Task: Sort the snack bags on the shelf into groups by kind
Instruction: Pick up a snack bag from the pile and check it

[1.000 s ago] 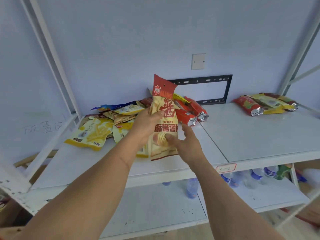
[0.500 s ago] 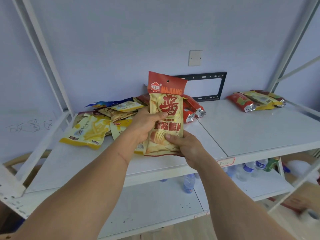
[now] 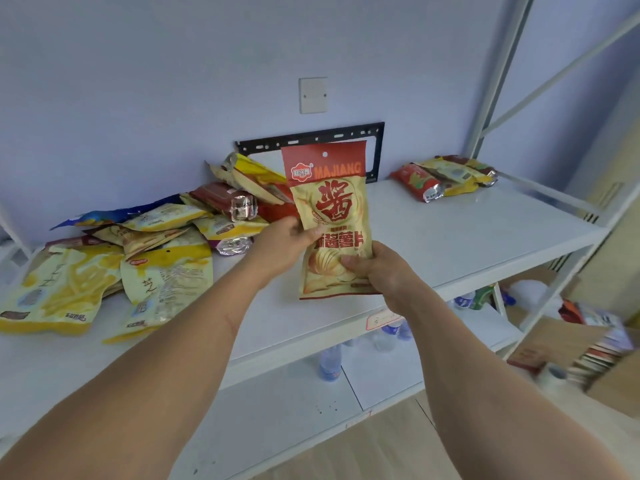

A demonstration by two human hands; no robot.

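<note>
Both hands hold one chip bag (image 3: 332,206) upright above the white shelf (image 3: 467,237); it is cream with a red top band. My left hand (image 3: 284,240) pinches its left edge at mid height. My right hand (image 3: 377,268) grips its lower right corner. A jumbled pile of snack bags (image 3: 166,233) lies on the shelf's left half, with two large yellow bags (image 3: 69,285) at the front. A small group of red and yellow bags (image 3: 446,176) sits at the back right.
A black metal bracket (image 3: 377,147) and a white wall plate (image 3: 313,95) are on the wall behind. White shelf posts (image 3: 498,74) rise at the right. Water bottles (image 3: 329,362) stand on the lower shelf. Cardboard boxes (image 3: 571,344) lie on the floor at the right.
The chip bag has been lifted off the pile and carried rightward toward the shelf's middle. My right hand now grips its lower corner. The view has swung right.
</note>
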